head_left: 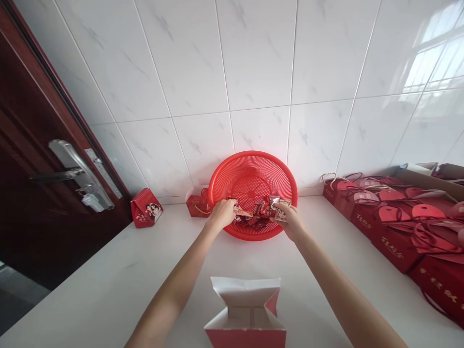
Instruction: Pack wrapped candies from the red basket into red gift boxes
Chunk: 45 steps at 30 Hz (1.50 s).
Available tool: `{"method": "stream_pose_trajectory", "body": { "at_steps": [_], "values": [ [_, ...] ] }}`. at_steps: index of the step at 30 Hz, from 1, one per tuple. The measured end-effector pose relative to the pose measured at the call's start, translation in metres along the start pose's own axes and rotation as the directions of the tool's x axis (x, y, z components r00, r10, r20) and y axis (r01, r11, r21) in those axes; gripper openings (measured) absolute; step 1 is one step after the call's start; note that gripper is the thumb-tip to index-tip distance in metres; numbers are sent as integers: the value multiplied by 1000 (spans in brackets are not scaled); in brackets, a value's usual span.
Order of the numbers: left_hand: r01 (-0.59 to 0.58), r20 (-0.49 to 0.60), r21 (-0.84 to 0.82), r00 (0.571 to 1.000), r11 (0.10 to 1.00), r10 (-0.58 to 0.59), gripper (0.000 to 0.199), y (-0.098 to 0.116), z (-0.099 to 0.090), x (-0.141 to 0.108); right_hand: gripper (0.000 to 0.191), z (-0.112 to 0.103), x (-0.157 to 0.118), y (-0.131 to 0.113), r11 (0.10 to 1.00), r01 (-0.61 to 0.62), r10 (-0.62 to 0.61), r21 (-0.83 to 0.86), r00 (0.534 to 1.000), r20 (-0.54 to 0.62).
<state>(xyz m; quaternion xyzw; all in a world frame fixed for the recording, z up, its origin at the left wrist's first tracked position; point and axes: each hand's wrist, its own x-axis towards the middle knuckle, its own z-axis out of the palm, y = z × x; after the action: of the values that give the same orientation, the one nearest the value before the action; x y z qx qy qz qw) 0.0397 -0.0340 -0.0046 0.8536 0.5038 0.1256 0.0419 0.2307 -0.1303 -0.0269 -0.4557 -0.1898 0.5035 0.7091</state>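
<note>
A red perforated plastic basket (253, 159) leans tilted toward me near the tiled wall, with small wrapped packets (253, 221) in its lower part. At the basket's left side, my left hand (224, 213) is closed on an orange-and-red packet (242, 211). My right hand (290, 220), over the basket's right side, grips red and cream packets (281, 209) between thumb and fingers. Nearest to me stands an opened red paper box (248, 337), its white inside showing and its top flaps spread.
Rows of red gift boxes (384, 227) fill the right side, beside an open cardboard box (449, 186). A small red box (146, 208) stands at the left near the door (32, 203). Another red box (197, 204) is partly behind the basket.
</note>
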Motion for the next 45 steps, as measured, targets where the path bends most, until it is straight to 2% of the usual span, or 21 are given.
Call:
{"method": "stream_pose_trajectory", "body": {
  "at_steps": [7, 10, 13, 16, 19, 24, 27, 32, 34, 37, 42, 45],
  "values": [
    [37, 103, 117, 994, 992, -49, 35, 12, 5, 14, 9, -6, 5, 0, 1000, -3, 3, 11, 999, -32],
    [29, 87, 122, 995, 992, -40, 28, 18, 12, 14, 13, -9, 7, -1, 1000, -4, 4, 19, 999, -50],
    [25, 32, 98, 999, 995, -29, 32, 26, 20, 14, 12, -11, 8, 0, 1000, -3, 4, 23, 999, -46],
    [-3, -1, 43, 1000, 999, 3, 38, 40, 29, 16, 11, -10, 9, 1, 1000, -2, 3, 24, 999, -38],
    [-25, 37, -55, 999, 998, 27, 33, 51, 37, 21, 11, -9, 9, 2, 1000, 0, 1, 24, 999, -37],
    [20, 68, -301, 998, 953, 0, 31, 52, 46, 31, 12, -11, 9, 3, 1000, 3, -3, 22, 1000, -30],
    [35, 51, -509, 999, 860, -11, 28, 46, 48, 33, 12, -12, 9, 3, 1000, 3, -3, 22, 1000, -30],
    [66, 83, -797, 997, 600, 0, 35, 36, 46, 25, 10, -10, 9, 5, 1000, -1, 1, 21, 1000, -21],
    [88, 107, -852, 994, 515, 6, 37, 34, 45, 20, 7, -9, 8, 5, 1000, -2, 3, 20, 1000, -21],
    [108, 119, -894, 993, 434, -3, 39, 33, 44, 13, 5, -8, 7, 6, 1000, -4, 4, 14, 1000, -16],
    [152, 148, -952, 988, 266, -32, 31, 41, 40, 4, 11, -7, 4, 5, 1000, 9, -9, -4, 1000, -2],
    [146, 144, -962, 989, 232, -26, 27, 49, 36, -1, 14, -6, 3, 4, 1000, 28, -27, -15, 1000, 9]
  ]
}}
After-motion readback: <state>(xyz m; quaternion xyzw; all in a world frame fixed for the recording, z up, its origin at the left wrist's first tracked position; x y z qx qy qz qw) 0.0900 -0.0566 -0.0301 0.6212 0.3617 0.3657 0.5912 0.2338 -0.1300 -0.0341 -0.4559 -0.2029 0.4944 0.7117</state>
